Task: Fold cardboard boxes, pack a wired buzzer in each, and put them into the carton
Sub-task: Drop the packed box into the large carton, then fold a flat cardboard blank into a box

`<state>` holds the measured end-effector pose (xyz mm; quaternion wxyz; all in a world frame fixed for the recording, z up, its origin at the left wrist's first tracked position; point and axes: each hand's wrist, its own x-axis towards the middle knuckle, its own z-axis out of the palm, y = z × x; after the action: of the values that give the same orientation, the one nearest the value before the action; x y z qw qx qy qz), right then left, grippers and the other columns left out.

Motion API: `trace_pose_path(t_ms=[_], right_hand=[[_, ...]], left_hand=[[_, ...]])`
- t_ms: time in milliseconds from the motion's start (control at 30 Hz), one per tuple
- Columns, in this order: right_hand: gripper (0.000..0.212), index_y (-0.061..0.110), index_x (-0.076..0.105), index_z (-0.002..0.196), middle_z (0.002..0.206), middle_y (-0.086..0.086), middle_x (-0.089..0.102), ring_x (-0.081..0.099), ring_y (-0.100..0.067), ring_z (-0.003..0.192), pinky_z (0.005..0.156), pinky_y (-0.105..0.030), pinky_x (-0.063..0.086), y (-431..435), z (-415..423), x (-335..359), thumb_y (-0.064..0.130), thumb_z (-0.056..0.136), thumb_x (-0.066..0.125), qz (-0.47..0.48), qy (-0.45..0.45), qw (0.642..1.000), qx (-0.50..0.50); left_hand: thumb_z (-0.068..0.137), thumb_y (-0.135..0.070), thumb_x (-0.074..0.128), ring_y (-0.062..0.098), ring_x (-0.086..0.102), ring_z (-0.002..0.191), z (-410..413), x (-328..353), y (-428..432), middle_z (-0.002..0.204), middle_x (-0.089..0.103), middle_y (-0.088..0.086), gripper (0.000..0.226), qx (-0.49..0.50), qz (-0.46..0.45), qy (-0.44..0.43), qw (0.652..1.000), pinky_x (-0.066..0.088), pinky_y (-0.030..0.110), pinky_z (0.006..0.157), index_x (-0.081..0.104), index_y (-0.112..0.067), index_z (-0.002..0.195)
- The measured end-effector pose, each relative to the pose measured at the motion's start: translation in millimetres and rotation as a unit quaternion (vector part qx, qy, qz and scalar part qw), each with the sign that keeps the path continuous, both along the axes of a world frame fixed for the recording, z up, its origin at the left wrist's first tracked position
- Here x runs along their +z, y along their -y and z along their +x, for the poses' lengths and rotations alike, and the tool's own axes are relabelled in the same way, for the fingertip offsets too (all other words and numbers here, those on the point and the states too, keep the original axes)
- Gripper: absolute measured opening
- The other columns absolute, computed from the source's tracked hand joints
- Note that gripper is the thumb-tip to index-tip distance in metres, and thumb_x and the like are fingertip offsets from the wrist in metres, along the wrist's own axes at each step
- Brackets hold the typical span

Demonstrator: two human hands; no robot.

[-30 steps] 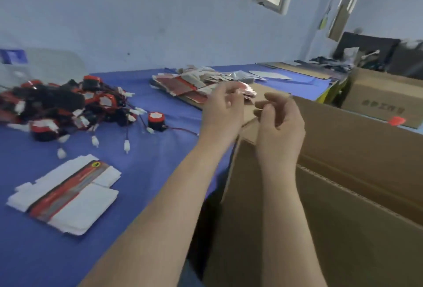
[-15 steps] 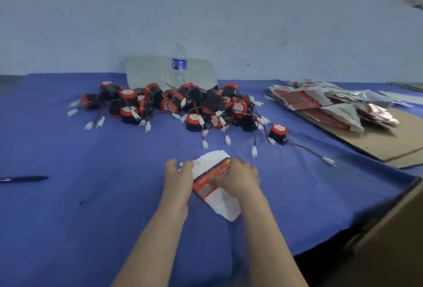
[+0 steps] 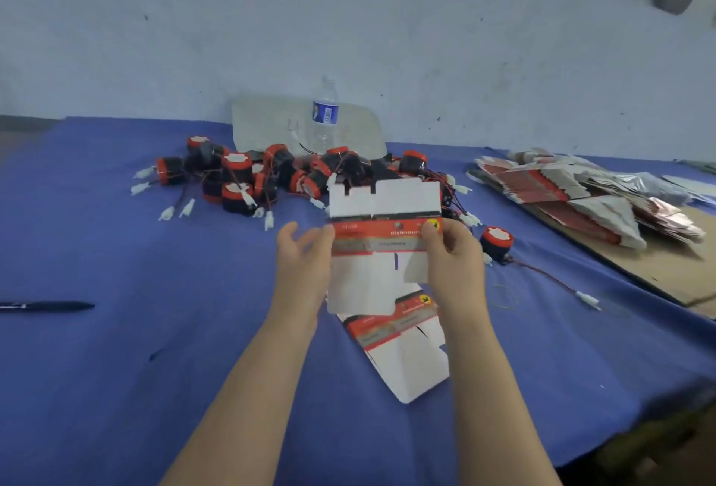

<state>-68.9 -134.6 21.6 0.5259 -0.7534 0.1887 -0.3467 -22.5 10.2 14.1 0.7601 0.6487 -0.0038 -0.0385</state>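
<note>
Blue cloth [image 3: 116,369] covers the work table, which stands against a pale, scuffed wall. Over the middle of it, a flat box blank [image 3: 383,214] is held up off the cloth with its printed face toward the camera. Its long axis runs up and down in the view. White flaps point up toward the wall and down toward the person, and a red printed band crosses the middle from side to side.

The right hand [image 3: 453,253] pinches the right end of that band, thumb on the front. The left hand [image 3: 302,257] has its thumb tip at the band's left edge and its other fingers loosely spread. Whether it actually grips cannot be told.

Just beneath, a second blank [image 3: 403,354] lies flat on the cloth, angled. Behind the held blank sits a tangled pile of red-and-black wired buzzers [image 3: 271,175] with white plugs. One lone buzzer [image 3: 496,243] is just right of the right hand.

A water bottle [image 3: 324,117] stands at the wall. A stack of flat blanks [image 3: 561,191] rests on a cardboard sheet [image 3: 658,264] to the right, and a pen [image 3: 50,306] lies far left.
</note>
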Motion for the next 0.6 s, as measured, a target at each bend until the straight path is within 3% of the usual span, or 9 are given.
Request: trace_pose_path(t_ms=[67, 133, 267, 333, 433, 533, 600], right_hand=[[0.017, 0.019, 0.062, 0.093, 0.094, -0.002, 0.068, 0.060, -0.013, 0.084, 0.075, -0.028, 0.048, -15.1, 11.9, 2.1, 0.024, 0.100, 0.047, 0.038, 0.024, 0.998, 0.037], [0.019, 0.017, 0.062, 0.097, 0.094, -0.001, 0.068, 0.061, -0.012, 0.085, 0.075, -0.024, 0.048, -31.7, 24.8, -0.6, 0.024, 0.101, 0.044, 0.040, 0.031, 0.997, 0.057], [0.025, 0.014, 0.059, 0.108, 0.090, 0.009, 0.065, 0.058, -0.003, 0.080, 0.067, -0.011, 0.040, -67.9, 48.6, -9.9, 0.032, 0.101, 0.043, -0.039, 0.013, 0.995, 0.087], [0.036, 0.017, 0.051, 0.127, 0.103, 0.011, 0.063, 0.057, -0.005, 0.089, 0.071, -0.012, 0.038, -85.2, 57.2, -17.3, 0.038, 0.100, 0.042, -0.040, -0.003, 0.993, 0.115], [0.033, 0.018, 0.050, 0.128, 0.094, 0.018, 0.058, 0.054, 0.003, 0.082, 0.063, 0.000, 0.037, -98.3, 64.7, -34.7, 0.035, 0.100, 0.042, -0.040, -0.020, 0.990, 0.130], [0.031, 0.020, 0.048, 0.131, 0.096, 0.022, 0.060, 0.060, -0.001, 0.093, 0.066, 0.001, 0.039, -99.7, 65.5, -48.2, 0.024, 0.100, 0.048, -0.040, -0.025, 0.989, 0.143], [0.051, 0.028, 0.035, 0.143, 0.105, 0.027, 0.059, 0.058, 0.008, 0.098, 0.076, -0.004, 0.044, -100.5, 64.4, -51.6, 0.016, 0.097, 0.054, -0.041, 0.003, 0.988, 0.146]], left_hand=[[0.094, -0.033, 0.056, 0.011, 0.055, 0.102, 8.8, 6.4, -12.7, 0.118, 0.057, -0.009, 0.033, -0.015, 0.024, 0.032, 0.999, 0.041, 0.022, 0.076, 0.051, -0.023, 0.125], [0.093, -0.030, 0.058, -0.001, 0.058, 0.090, 15.7, 6.6, -25.8, 0.104, 0.061, -0.012, 0.016, 0.001, 0.033, 0.067, 0.997, 0.043, 0.009, 0.062, 0.054, -0.028, 0.108], [0.086, -0.028, 0.068, -0.019, 0.054, 0.084, 21.1, -0.7, -45.6, 0.100, 0.055, -0.020, 0.034, 0.056, 0.076, 0.157, 0.983, 0.042, 0.001, 0.065, 0.042, -0.028, 0.109], [0.081, -0.027, 0.073, -0.008, 0.056, 0.096, 23.9, -7.1, -51.8, 0.106, 0.057, -0.010, 0.042, 0.094, 0.108, 0.192, 0.971, 0.047, 0.012, 0.081, 0.041, -0.026, 0.109], [0.078, -0.026, 0.075, 0.018, 0.055, 0.109, 28.0, -18.1, -60.7, 0.116, 0.056, 0.002, 0.051, 0.133, 0.161, 0.238, 0.949, 0.046, 0.039, 0.096, 0.044, -0.015, 0.117], [0.080, -0.024, 0.074, 0.016, 0.056, 0.103, 27.2, -31.9, -66.3, 0.110, 0.056, -0.003, 0.045, 0.178, 0.197, 0.259, 0.929, 0.048, 0.042, 0.091, 0.046, -0.017, 0.114], [0.084, -0.020, 0.071, 0.014, 0.057, 0.099, 27.4, -37.9, -66.9, 0.106, 0.057, -0.007, 0.038, 0.201, 0.201, 0.262, 0.922, 0.048, 0.040, 0.089, 0.042, -0.024, 0.108]])
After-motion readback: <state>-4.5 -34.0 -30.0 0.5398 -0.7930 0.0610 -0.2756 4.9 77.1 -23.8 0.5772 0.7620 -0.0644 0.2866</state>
